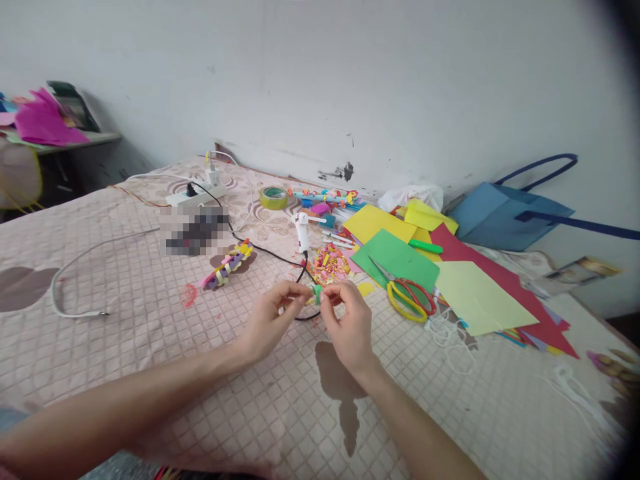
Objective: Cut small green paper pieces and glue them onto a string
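- My left hand (pixel 270 317) and right hand (pixel 350 327) meet over the bed (pixel 150 320), just left of the scissors (pixel 407 297).
- Both hands are pinched shut, thumb against fingertips, on one small green piece (pixel 317 292). It sits between them, lifted off the cover, a little left of the scissors' yellow handles.
- The piece is too small for me to tell its shape, or whether it is folded paper or something else.
- As I judge it, the step in hand is fine fingertip work, with both hands shaping or holding this one bit.
- Any further move seems to call for a light, even pinch from both sides, so the piece neither slips nor gets crushed.
- The heap of paper scraps (pixel 330 263) lies left of the scissors and a bit farther from me, just beyond my fingers.
- The white glue gun (pixel 302 230) lies farther left of the scissors and toward the wall. Its black cord (pixel 280 257) loops down and passes close under my hands, so I would mind not to snag it.
- The scissors lie shut on the near corner of the green sheet (pixel 400 257). The yellow sheet (pixel 377 222) is beyond them, and the red sheet (pixel 480 267) is to their right.
- The tape roll (pixel 273 197) stands well left of the scissors, near the wall.
- The blue bag (pixel 500 213) leans against the wall, right of the scissors.
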A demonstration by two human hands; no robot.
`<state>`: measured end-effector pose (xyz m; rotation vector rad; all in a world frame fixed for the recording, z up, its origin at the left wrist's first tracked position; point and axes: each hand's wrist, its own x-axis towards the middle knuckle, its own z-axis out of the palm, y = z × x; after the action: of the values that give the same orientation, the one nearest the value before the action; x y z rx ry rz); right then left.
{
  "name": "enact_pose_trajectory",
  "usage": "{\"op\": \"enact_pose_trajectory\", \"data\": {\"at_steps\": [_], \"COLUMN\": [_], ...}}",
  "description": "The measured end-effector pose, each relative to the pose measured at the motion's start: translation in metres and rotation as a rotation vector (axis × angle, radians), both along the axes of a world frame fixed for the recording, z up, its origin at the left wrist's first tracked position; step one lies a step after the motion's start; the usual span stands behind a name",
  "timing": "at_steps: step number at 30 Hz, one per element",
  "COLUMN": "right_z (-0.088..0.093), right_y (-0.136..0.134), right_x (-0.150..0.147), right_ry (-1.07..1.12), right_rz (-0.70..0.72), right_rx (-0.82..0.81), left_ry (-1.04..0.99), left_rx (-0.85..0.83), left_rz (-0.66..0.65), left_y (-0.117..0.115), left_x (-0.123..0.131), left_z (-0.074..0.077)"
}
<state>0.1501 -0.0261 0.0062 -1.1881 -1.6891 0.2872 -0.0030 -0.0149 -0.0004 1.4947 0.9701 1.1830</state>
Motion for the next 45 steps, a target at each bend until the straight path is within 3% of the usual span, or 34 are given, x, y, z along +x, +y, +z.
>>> {"op": "enact_pose_trajectory", "data": {"at_steps": [4, 9, 16, 26, 33, 45], "right_z": [-0.004, -0.006, -0.004, 0.000, 0.006, 0.008], "right_y": [-0.003, -0.004, -0.006, -0.007, -0.005, -0.005], "right_x": [-0.003, -0.006, -0.009, -0.009, -0.006, -0.006], "right_ry": [-0.145, -0.213, -0.227, -0.102, 0.089, 0.076], "right_rz": [0.031, 0.045, 0.063, 0.129, 0.026, 0.073], "right_rx": [0.110, 0.121, 0.102, 0.041, -0.028, -0.028], "left_ry": [-0.125, -0.269, -0.325, -0.288, -0.272, -0.218], "left_rx": [-0.093, -0.198, -0.317, -0.303, -0.228, -0.125], "left_rz": [-0.087, -0.160, -0.086, -0.057, -0.060, -0.064], "left_y": [-0.004, -0.002, 0.003, 0.006, 0.008, 0.006], "left_x": [0.005, 0.005, 0.002, 0.001, 0.000, -0.001], "left_z": [-0.006, -0.006, -0.001, -0.002, -0.007, -0.009]}}
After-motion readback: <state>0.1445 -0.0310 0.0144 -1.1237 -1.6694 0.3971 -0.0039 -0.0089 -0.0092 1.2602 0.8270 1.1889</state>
